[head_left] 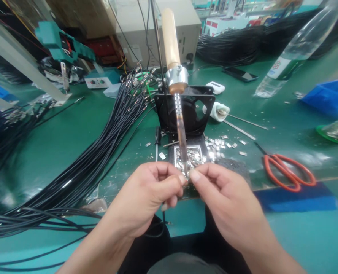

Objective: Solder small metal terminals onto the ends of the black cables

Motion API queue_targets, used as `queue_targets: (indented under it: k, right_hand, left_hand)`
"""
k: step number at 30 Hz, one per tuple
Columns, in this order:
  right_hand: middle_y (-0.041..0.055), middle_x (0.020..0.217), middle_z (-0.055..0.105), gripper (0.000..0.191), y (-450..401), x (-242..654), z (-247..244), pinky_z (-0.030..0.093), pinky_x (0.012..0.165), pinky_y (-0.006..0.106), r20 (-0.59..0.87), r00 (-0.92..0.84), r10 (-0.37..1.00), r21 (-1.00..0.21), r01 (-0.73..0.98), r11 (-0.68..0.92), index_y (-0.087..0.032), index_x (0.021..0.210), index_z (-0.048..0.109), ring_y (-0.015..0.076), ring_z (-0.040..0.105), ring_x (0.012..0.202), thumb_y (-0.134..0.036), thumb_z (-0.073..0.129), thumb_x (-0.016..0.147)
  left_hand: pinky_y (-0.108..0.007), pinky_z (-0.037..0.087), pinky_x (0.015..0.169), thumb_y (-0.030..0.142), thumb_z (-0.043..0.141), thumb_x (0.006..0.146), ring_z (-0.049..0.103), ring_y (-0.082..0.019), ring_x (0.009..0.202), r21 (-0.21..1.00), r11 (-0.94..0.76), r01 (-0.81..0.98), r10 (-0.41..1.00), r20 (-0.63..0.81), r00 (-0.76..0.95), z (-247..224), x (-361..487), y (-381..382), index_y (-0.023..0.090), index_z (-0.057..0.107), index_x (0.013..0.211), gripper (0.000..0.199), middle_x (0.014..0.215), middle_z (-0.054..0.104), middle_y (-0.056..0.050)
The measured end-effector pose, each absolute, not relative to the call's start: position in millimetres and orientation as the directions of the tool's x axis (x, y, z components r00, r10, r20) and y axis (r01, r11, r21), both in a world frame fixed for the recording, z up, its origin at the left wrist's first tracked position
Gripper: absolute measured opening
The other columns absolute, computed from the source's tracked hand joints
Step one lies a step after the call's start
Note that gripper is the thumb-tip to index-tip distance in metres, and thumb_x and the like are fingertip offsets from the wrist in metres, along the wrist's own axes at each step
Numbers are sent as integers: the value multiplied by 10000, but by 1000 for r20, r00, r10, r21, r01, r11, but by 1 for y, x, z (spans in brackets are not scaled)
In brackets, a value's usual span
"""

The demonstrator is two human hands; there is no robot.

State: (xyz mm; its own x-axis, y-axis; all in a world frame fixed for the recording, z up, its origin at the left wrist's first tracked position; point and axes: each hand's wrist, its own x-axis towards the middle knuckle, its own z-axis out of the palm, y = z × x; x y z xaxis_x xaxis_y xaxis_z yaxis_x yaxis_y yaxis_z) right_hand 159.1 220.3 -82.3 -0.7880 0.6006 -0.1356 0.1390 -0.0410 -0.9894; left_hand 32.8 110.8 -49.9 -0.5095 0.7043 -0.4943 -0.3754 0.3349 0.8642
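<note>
My left hand (pixel 157 188) is closed in a pinch just below the tip of a soldering iron (pixel 181 133). A thin black cable (pixel 163 217) hangs from under its fingers. My right hand (pixel 224 198) pinches at the same spot from the other side, its fingertips almost meeting the left ones. What lies between the right fingertips is too small to make out. The iron, with a wooden handle and metal collar, points downward in front of me. Behind the fingertips, a shallow tray (pixel 200 149) holds many small silvery metal pieces, with more scattered to its right.
A black fan (pixel 195 114) stands behind the iron. To the left lies a thick bundle of black cables (pixel 100 148). Orange-handled scissors (pixel 288 171) rest beside a blue block (pixel 297 198) on the right. Farther back are a water bottle (pixel 288 64), a phone (pixel 241 74) and a blue bin (pixel 328 97).
</note>
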Motion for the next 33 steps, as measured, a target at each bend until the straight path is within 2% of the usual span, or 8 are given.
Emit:
queue_targets:
  k: [19,25,33]
  right_hand:
    - [2,703,619,366,221,158,-85,431,510,158,-108,-782,614,-992,127,-13,-175,763,670,85,483,613,-455,647,999]
    - [-11,693,638,333,220,158,-84,461,549,126,-94,-789,606,-995,86,-43,-175,774,688,70,529,625,-415,660,1003]
    - [-13,679,612,340,221,158,-84,442,519,129,-85,-787,612,-995,97,-13,-176,761,682,71,496,607,-419,662,996]
  left_hand:
    - [-167,350,463,208,731,647,498,-58,469,871,331,-364,699,-485,-525,-50,33,112,136,670,660,95,595,630,8]
    - [-168,344,466,198,726,646,498,-58,469,873,324,-365,708,-480,-518,-52,32,111,134,675,670,85,592,630,6]
    - [-169,346,467,205,727,644,499,-60,471,869,329,-368,698,-487,-525,-50,33,110,137,677,675,90,590,632,7]
